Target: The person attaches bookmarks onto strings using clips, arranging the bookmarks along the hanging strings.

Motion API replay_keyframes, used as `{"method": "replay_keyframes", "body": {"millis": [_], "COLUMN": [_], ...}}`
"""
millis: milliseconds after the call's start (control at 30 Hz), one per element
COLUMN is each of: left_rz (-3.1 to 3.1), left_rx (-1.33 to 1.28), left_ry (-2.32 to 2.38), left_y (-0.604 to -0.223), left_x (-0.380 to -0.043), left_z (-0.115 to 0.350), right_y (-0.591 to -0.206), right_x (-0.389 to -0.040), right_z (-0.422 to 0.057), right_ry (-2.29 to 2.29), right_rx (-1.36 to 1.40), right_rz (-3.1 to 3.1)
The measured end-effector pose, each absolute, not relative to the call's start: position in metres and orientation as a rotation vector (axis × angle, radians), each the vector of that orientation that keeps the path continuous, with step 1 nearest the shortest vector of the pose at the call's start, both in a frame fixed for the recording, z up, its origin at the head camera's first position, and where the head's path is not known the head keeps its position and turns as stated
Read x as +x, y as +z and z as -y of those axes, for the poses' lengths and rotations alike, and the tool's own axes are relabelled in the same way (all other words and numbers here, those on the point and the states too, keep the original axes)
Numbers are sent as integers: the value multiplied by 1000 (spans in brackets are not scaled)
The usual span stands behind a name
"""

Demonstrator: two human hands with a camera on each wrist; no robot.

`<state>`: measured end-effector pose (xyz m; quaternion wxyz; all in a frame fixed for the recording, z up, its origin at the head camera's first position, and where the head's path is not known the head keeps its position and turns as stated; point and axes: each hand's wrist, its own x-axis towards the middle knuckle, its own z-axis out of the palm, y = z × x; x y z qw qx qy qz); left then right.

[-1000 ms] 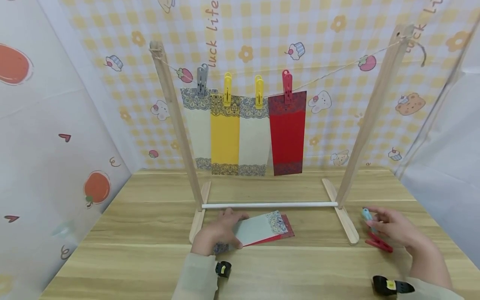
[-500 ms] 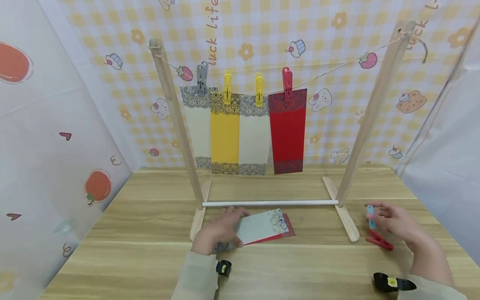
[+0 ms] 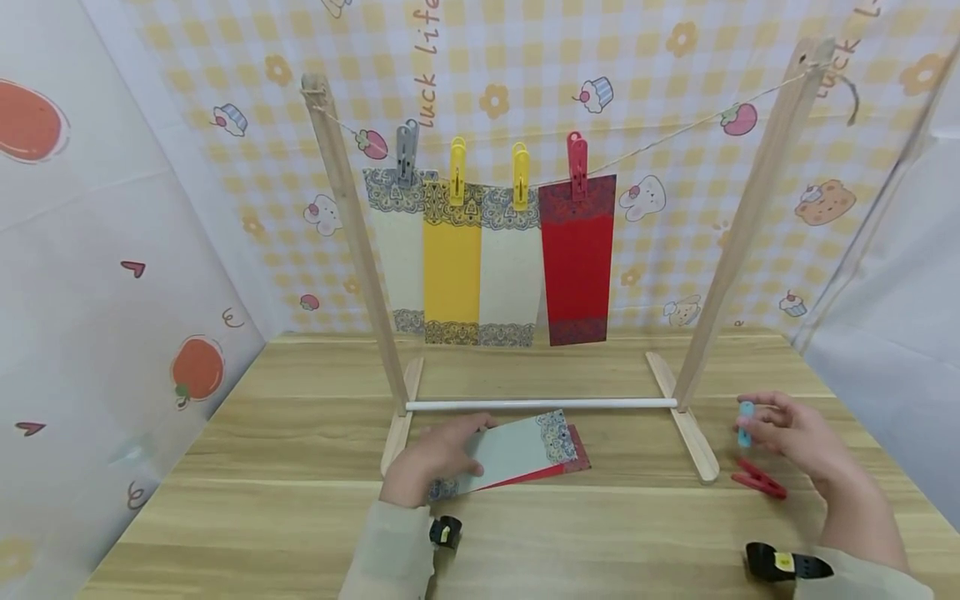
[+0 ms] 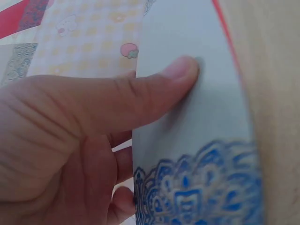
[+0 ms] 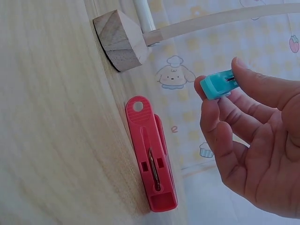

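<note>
My left hand [image 3: 442,454] grips a pale card [image 3: 517,450] with blue patterned ends, low at the table's middle. In the left wrist view the thumb [image 4: 180,70] lies across the card's face, while the other fingers go behind its edge. A red card [image 3: 576,450] shows beneath the pale one. At the right, my right hand [image 3: 798,433] pinches a light blue clothespin [image 3: 745,425] between thumb and fingers. Just below that hand lies a red clothespin [image 3: 759,480] on the tabletop; the right wrist view shows it close up.
A wooden frame [image 3: 360,250] with a white crossbar [image 3: 540,405] stands behind the hands. From its string hang a grey-clipped pale card [image 3: 401,267], a yellow card [image 3: 452,275], another pale card [image 3: 510,275] and a red card [image 3: 577,283]. Patterned cloth [image 3: 675,100] backs the table.
My right hand has risen slightly from the red clothespin with the light blue clothespin, which has turned more upright. My left hand and its card have lifted a little.
</note>
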<state>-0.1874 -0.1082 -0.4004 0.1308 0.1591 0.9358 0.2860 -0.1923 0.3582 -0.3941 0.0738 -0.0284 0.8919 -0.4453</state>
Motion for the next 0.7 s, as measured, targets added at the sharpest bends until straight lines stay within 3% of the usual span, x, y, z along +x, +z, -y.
{"method": "replay_keyframes", "body": {"millis": [700], "left_rz": [-2697], "left_rx": [669], "left_ry": [871], "left_y": [-380], "left_x": [-183], "left_z": [105], "right_y": [-384], "right_x": [-191], "right_z": [-356], "right_ry": [-1363], "right_rx": [-94], "right_rz": [-2676]}}
